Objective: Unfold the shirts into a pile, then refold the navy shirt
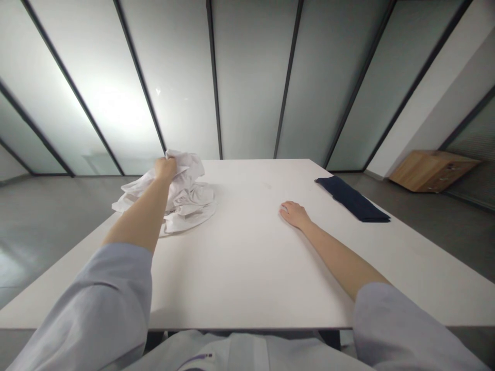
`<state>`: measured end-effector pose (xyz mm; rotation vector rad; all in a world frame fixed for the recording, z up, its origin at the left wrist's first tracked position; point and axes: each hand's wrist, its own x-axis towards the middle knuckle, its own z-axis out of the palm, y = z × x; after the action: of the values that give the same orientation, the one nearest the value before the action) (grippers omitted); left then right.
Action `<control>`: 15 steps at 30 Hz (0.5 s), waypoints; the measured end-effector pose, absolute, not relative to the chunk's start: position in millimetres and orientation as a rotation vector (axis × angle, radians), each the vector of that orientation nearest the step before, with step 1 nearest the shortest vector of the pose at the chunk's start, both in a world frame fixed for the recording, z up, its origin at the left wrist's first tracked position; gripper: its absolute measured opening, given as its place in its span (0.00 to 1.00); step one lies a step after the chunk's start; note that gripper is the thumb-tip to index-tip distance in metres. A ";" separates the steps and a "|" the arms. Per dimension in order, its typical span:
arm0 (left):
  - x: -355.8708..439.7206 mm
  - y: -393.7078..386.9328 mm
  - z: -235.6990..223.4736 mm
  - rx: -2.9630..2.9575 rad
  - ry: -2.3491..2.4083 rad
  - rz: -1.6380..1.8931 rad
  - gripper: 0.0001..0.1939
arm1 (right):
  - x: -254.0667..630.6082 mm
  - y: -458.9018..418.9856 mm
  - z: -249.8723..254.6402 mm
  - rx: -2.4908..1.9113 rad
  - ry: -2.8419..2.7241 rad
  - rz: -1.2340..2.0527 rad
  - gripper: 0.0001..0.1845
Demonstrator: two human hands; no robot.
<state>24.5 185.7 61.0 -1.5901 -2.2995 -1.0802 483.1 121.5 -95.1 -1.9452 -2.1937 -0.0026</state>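
At the left side of the table lies a crumpled white cloth garment (189,201), its exact kind unclear among the folds. My left hand (165,168) is closed around a bunched part of it and lifts that part above the rest of the heap. Part of the cloth is hidden behind my left forearm. My right hand (294,213) rests palm down on the white tabletop (247,257), right of the middle, fingers slightly curled and loosely apart, with nothing in it. Beyond it to the right lies a folded dark navy cloth item (351,200).
Behind the table runs a frosted glass partition (251,77) with dark frames. A wooden cabinet (433,170) stands on the grey floor (50,211) at the far right. The table's right edge passes close to the navy cloth.
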 end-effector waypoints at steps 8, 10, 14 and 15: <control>162.6 168.5 47.2 -2.215 -1.694 -1.106 0.26 | 489.2 127.7 -98.0 -1.835 -1.845 -0.102 0.24; 189.9 157.6 21.0 -2.172 -1.718 -1.010 0.29 | 494.4 132.5 -100.2 -1.742 -1.695 -0.198 0.24; 221.3 141.0 -39.6 -2.339 -1.897 -0.714 0.26 | 497.2 137.6 -103.4 -1.646 -1.659 -0.281 0.24; 224.7 138.1 -52.9 -2.417 -1.908 -0.615 0.27 | 495.6 136.9 -103.5 -1.673 -1.699 -0.269 0.24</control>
<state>224.7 138.1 -52.9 -2.4172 -1.9075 -0.6149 495.6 136.9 -103.5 -1.6730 -1.6992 -0.2692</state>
